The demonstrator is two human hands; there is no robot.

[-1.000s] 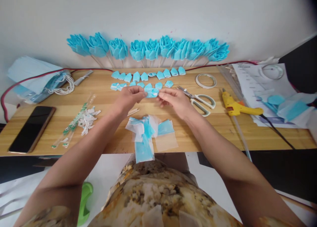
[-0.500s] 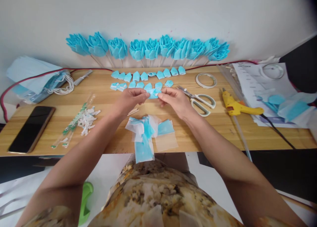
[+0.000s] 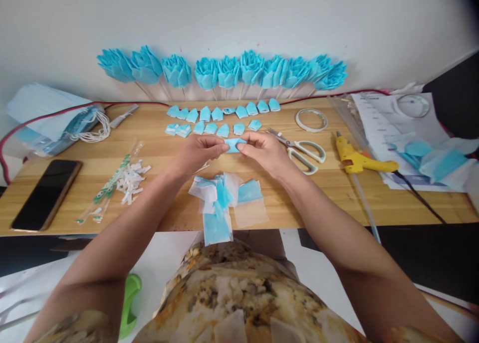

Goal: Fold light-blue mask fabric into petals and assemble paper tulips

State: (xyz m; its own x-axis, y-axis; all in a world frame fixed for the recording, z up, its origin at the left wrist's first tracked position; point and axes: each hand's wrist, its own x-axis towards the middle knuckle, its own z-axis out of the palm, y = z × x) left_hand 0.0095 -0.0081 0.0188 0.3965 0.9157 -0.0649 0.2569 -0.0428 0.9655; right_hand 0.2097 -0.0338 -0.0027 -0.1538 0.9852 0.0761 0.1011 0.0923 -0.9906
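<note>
A small folded piece of blue fabric (image 3: 234,145) is stretched between my hands above the table. My left hand (image 3: 204,152) pinches its left end with thumb and fingers. At the other end, my right hand (image 3: 260,152) grips it the same way. Just behind lie two rows of folded blue petals (image 3: 210,128), pointed at the top. Loose blue and white fabric pieces (image 3: 219,203) are piled at the table's front edge, nearer my body. Scissors (image 3: 305,153) with pale handles rest beside my right hand.
Blue fabric flowers (image 3: 228,73) on sticks lean against the wall. A yellow glue gun (image 3: 361,158) and a tape roll (image 3: 311,120) lie to the right. Leftward are a phone (image 3: 47,195), white scraps (image 3: 130,181) and a stack of masks (image 3: 48,116).
The fabric between my hands has been turned or folded and now looks like a flatter, narrower blue strip. Both hands stay in nearly the same place.
</note>
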